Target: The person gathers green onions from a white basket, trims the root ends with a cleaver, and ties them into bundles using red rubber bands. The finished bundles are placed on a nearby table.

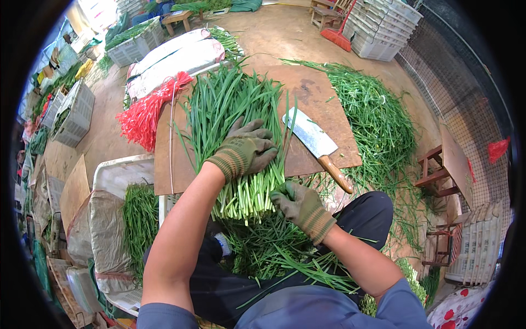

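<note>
A thick bundle of garlic chives lies on a wooden board, its pale cut stem ends towards me. My left hand, in a green and brown knit-cuffed work glove, rests across the bundle with the fingers spread. Beside the stem ends at the right is my right hand, gloved alike, its fingers curled; whether it pinches a stem is hidden. A cleaver with a wooden handle lies on the board to the right of the bundle. Red plastic strips lie over the board's left corner.
Loose chives are heaped on the floor right of the board and across my lap. A white crate with chives stands at the left. Stacked white crates, a red broom and a small wooden stool stand farther off.
</note>
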Tool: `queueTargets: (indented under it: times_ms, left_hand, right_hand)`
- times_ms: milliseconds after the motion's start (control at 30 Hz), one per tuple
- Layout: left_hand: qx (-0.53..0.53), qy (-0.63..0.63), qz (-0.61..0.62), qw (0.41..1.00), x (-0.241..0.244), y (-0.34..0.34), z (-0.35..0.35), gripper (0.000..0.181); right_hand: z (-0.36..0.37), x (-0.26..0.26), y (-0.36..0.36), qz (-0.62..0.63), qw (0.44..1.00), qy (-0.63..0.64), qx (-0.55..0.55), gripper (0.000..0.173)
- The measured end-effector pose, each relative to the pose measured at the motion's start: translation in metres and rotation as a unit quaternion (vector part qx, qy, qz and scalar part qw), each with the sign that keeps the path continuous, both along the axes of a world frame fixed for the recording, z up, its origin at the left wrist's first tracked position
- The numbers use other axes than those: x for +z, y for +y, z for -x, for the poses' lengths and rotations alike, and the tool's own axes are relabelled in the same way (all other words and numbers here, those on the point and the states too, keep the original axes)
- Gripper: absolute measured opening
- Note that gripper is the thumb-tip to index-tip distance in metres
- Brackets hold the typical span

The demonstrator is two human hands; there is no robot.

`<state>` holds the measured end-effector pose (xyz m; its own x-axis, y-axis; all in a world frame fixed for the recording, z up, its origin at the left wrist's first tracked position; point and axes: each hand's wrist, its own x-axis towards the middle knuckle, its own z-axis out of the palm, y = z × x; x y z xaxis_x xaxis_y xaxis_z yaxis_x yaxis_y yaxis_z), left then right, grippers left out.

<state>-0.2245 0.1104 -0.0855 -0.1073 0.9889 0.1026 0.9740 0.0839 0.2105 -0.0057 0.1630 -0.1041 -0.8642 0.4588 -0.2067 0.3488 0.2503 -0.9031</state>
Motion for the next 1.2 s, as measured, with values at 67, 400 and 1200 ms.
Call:
queueTargets:
  times_ms: [67, 400, 1200]
  left_hand:
    - [0.001, -0.006, -0.003, 1.000, -0.001, -0.001, 0.001, 0.032]
    - [0.005, -0.012, 0.005, 1.000, -0.002, 0.000, 0.001, 0.034]
    - [0.004, -0.003, 0.026, 1.000, 0.003, 0.001, -0.002, 0.033]
  right_hand:
    - [0.003, -0.003, 0.000, 0.119, 0.990, 0.076, -0.020, 0.027]
    - [-0.030, 0.015, 0.029, 0.529, 0.828, 0.172, -0.071, 0.013]
    - [-0.003, 0.040, -0.003, -0.245, 0.957, -0.096, 0.125, 0.050]
